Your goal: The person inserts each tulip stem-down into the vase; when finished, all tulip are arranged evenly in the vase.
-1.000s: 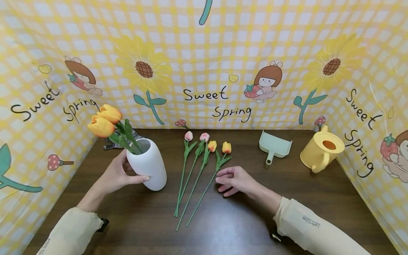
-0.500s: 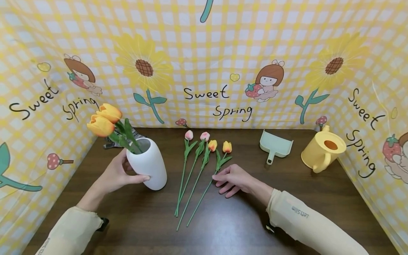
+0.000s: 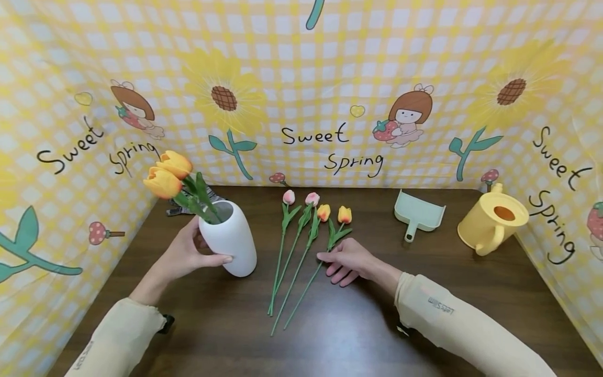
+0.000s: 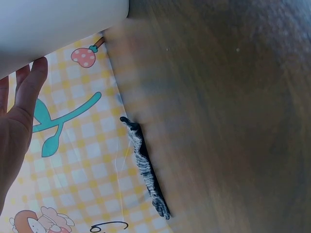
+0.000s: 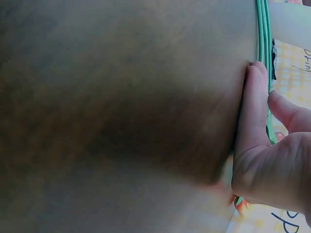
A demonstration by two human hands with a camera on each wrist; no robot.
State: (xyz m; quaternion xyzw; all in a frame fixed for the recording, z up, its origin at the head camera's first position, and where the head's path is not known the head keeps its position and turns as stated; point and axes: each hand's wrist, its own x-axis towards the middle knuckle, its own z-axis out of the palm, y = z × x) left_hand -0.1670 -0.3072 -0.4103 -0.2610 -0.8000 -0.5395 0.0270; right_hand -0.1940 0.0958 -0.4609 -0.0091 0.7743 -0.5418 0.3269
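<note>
In the head view my left hand [image 3: 188,254] grips a white vase [image 3: 233,241] around its side, thumb across the front. The vase leans left, and large orange-yellow tulips [image 3: 162,182] stick out of its mouth. Its smooth wall [image 4: 58,29] fills the upper left corner of the left wrist view. My right hand [image 3: 352,259] pinches the green stem of the rightmost small orange-yellow tulip [image 3: 345,214] just below its leaves, thumb on one side and fingers on the other. Left of it lie another orange-yellow tulip [image 3: 323,212] and two pink tulips [image 3: 289,197], stems toward me.
A pale green dustpan [image 3: 419,212] lies at the back right, beside a yellow watering can [image 3: 492,222]. Behind the vase is a grey-black knitted glove [image 3: 179,210]. A checked yellow cloth [image 3: 264,94] walls the dark wooden table [image 3: 377,324] on three sides.
My right hand has moved left onto the rightmost tulip's stem, and its thumb and fingers have closed there. The left hand keeps its grip on the vase. The head view has shifted slightly.
</note>
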